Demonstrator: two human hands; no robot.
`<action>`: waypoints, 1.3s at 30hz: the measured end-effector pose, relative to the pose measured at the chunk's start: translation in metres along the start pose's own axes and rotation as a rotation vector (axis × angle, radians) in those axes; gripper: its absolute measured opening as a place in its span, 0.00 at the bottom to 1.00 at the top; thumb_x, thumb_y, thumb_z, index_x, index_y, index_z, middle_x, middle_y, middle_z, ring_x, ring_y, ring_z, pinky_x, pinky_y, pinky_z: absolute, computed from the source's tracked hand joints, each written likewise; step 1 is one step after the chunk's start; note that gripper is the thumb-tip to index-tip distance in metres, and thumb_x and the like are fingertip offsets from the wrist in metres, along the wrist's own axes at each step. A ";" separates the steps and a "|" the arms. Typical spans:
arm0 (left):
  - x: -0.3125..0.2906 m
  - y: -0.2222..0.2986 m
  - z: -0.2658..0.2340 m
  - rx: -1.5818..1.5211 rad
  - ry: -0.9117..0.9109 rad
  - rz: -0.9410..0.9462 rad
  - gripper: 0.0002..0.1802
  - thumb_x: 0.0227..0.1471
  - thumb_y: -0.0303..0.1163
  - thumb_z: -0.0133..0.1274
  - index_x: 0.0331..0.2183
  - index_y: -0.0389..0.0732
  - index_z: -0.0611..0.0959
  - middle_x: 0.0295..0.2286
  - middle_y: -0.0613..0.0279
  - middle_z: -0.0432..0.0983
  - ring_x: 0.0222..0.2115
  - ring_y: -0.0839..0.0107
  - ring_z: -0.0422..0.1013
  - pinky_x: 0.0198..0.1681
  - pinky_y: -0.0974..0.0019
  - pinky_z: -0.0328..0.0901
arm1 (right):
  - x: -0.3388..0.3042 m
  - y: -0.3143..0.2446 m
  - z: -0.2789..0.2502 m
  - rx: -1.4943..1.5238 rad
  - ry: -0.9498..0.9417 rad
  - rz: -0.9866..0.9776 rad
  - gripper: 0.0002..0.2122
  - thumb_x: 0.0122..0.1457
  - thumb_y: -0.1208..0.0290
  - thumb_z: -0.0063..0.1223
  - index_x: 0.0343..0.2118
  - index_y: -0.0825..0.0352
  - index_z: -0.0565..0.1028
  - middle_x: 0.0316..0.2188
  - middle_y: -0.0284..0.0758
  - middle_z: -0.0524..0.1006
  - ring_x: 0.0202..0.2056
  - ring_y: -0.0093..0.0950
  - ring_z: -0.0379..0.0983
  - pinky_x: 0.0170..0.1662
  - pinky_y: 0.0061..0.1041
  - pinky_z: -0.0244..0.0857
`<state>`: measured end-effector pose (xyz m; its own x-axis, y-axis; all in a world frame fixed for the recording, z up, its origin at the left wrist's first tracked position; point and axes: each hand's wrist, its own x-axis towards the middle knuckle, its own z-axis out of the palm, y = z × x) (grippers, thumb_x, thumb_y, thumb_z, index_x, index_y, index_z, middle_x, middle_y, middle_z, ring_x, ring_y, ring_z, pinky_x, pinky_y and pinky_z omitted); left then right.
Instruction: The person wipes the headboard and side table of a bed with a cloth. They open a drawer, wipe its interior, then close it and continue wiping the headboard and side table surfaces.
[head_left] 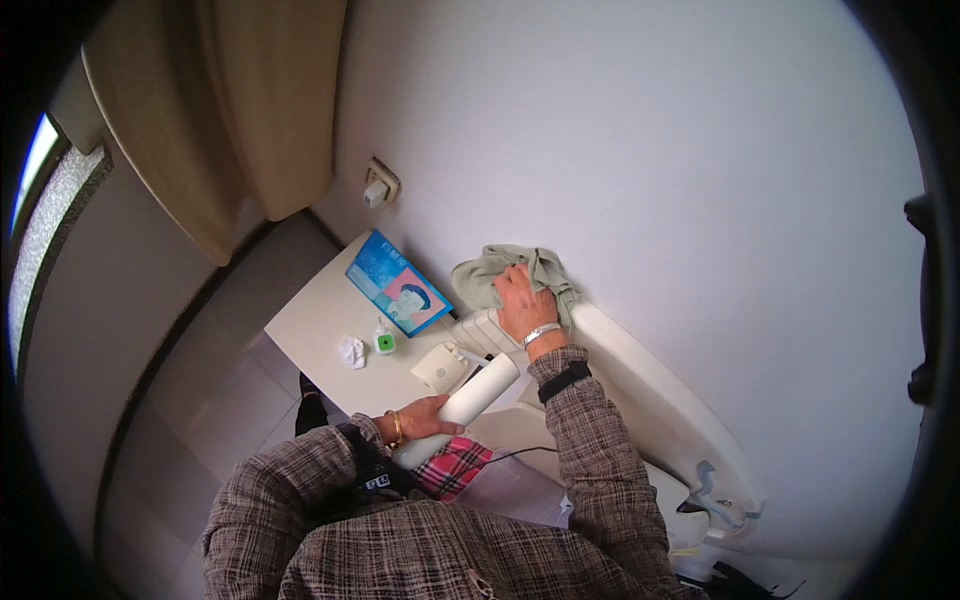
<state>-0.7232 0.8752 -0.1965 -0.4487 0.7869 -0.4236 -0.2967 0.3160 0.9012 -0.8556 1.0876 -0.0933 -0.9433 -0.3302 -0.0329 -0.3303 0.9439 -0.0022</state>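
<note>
My left hand (424, 418) is closed around a long white cylinder (486, 388), held tilted in front of my body; its kind is not clear. My right hand (524, 302) reaches up to the wall and presses a crumpled grey-green cloth (480, 276), fingers bent into its folds. Below that hand is the white ledge of a curved, headboard-like panel (660, 375) along the wall. Between my hands sits a cream box-shaped thing (440, 368) on a small pale table (310, 318).
On the table are a blue booklet (400, 285), a small white bottle with a green label (384, 340) and crumpled tissue (351, 351). A socket with a white plug (376, 192) is on the wall. A tan curtain (270, 100) hangs at left. Red plaid fabric (450, 468) and a dark cord lie below.
</note>
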 end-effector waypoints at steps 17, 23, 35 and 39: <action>-0.086 -0.013 0.006 -0.066 -0.003 -0.018 0.36 0.43 0.52 0.61 0.47 0.37 0.74 0.39 0.45 0.77 0.40 0.55 0.74 0.46 0.59 0.68 | -0.029 -0.013 0.109 -0.383 -0.369 -0.104 0.08 0.54 0.71 0.48 0.33 0.63 0.77 0.35 0.40 0.77 0.41 0.36 0.74 0.44 0.37 0.67; -0.094 -0.016 0.002 -0.075 0.007 0.005 0.32 0.45 0.45 0.62 0.49 0.40 0.74 0.38 0.49 0.78 0.38 0.58 0.76 0.46 0.61 0.69 | -0.038 0.001 0.187 -0.362 -0.303 -0.142 0.08 0.54 0.72 0.48 0.35 0.62 0.77 0.34 0.42 0.78 0.34 0.40 0.77 0.38 0.38 0.70; -0.098 -0.008 -0.013 -0.124 -0.061 -0.116 0.32 0.46 0.49 0.62 0.46 0.38 0.72 0.36 0.45 0.78 0.37 0.50 0.76 0.42 0.57 0.70 | -0.022 0.009 0.290 -0.131 -0.708 -0.002 0.11 0.56 0.74 0.43 0.38 0.68 0.77 0.36 0.49 0.79 0.38 0.45 0.77 0.42 0.43 0.71; -0.104 -0.013 -0.019 -0.139 -0.112 -0.112 0.32 0.48 0.47 0.60 0.51 0.40 0.71 0.37 0.44 0.78 0.38 0.51 0.77 0.45 0.56 0.70 | -0.025 0.004 0.306 -0.047 -0.699 0.097 0.12 0.57 0.74 0.42 0.39 0.68 0.78 0.37 0.48 0.79 0.40 0.44 0.77 0.43 0.43 0.71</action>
<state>-0.6884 0.7790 -0.1656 -0.3121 0.8078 -0.5001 -0.4564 0.3343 0.8246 -0.8233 1.1020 -0.3987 -0.7324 -0.1467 -0.6649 -0.2616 0.9622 0.0758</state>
